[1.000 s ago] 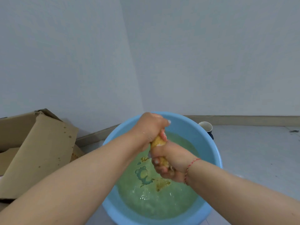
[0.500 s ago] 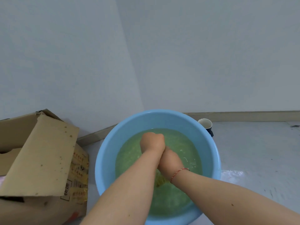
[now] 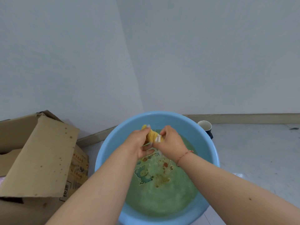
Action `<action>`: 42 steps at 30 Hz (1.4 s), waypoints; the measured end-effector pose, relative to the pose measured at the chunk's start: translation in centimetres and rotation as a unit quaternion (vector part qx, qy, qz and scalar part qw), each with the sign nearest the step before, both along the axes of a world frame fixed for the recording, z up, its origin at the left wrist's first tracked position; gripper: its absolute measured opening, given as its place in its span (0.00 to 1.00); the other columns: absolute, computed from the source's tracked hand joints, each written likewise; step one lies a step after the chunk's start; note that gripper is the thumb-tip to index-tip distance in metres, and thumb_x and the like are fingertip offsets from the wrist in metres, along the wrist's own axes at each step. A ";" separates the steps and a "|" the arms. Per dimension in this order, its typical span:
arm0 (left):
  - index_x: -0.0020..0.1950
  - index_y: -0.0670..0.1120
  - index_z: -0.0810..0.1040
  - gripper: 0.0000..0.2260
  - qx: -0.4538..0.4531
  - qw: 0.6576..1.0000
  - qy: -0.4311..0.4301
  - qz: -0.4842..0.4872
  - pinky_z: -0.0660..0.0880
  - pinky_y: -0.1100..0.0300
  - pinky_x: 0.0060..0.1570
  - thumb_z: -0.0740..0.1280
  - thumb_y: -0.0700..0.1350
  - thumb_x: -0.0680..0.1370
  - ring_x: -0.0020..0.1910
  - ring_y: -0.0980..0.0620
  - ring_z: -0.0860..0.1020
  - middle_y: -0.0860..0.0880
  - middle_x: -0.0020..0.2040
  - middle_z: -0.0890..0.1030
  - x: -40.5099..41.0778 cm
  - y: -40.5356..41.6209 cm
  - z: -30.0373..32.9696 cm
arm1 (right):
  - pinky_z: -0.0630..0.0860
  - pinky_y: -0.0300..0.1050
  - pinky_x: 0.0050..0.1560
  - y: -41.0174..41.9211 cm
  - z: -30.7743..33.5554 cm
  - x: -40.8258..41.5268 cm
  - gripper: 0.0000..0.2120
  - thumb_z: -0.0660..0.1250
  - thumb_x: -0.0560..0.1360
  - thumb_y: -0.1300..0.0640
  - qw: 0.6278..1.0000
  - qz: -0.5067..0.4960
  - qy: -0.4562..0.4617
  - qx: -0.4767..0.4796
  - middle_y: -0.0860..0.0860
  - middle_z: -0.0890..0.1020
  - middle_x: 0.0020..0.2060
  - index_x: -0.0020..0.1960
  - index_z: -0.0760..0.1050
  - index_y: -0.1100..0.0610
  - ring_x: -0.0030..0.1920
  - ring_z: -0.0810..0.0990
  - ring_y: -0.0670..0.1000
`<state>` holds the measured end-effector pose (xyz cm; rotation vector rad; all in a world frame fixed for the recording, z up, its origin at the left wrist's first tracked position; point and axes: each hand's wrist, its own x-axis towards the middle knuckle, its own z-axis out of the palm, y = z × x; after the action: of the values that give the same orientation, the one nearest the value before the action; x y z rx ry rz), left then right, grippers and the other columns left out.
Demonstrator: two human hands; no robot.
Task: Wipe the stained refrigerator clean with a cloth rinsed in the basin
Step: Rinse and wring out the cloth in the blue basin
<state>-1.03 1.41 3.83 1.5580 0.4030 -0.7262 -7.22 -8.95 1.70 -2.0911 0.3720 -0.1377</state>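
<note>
A yellow cloth (image 3: 152, 136), a light-blue basin (image 3: 112, 143) with greenish water (image 3: 162, 197), a brown cardboard box (image 3: 40, 159).

I see the yellow cloth (image 3: 151, 135) bunched and twisted between the fingers (image 3: 146, 129) of both hands, held above the cloudy green water (image 3: 162, 197) in the round blue basin (image 3: 212, 153) directly beneath them.

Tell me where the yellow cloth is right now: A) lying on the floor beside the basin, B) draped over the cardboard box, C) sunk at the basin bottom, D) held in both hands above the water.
D: the left hand and right hand both grip the yellow cloth over the green water in the blue basin.
</note>
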 end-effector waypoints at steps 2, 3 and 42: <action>0.56 0.45 0.74 0.11 -0.021 0.999 -0.043 -0.016 0.79 0.50 0.46 0.63 0.51 0.80 0.44 0.45 0.80 0.44 0.49 0.80 -0.2 0.7 0.3 | 0.65 0.40 0.31 -0.8 1.2 0.4 0.12 0.72 0.71 0.55 0.994 0.001 0.038 0.104 0.49 0.72 0.34 0.42 0.69 0.57 0.32 0.70 0.48; 0.56 0.45 0.74 0.10 -0.043 0.997 -0.063 -0.011 0.78 0.51 0.45 0.61 0.49 0.81 0.45 0.45 0.80 0.43 0.49 0.81 -0.1 1.0 0.4 | 0.65 0.40 0.30 -1.2 1.6 0.5 0.10 0.69 0.73 0.56 0.983 -0.014 0.059 0.171 0.50 0.71 0.31 0.40 0.69 0.58 0.30 0.69 0.48; 0.52 0.40 0.80 0.12 -0.160 0.975 -0.154 -0.015 0.78 0.50 0.50 0.59 0.45 0.82 0.46 0.47 0.84 0.42 0.47 0.85 -2.6 3.4 4.3 | 0.82 0.50 0.45 -2.5 5.6 1.1 0.13 0.65 0.78 0.60 0.851 -0.078 -0.030 0.518 0.59 0.83 0.53 0.61 0.74 0.63 0.50 0.83 0.56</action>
<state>-3.66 4.82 8.08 1.3428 0.0284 -0.5297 -6.15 -11.49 7.32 -0.9784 0.4455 -0.0684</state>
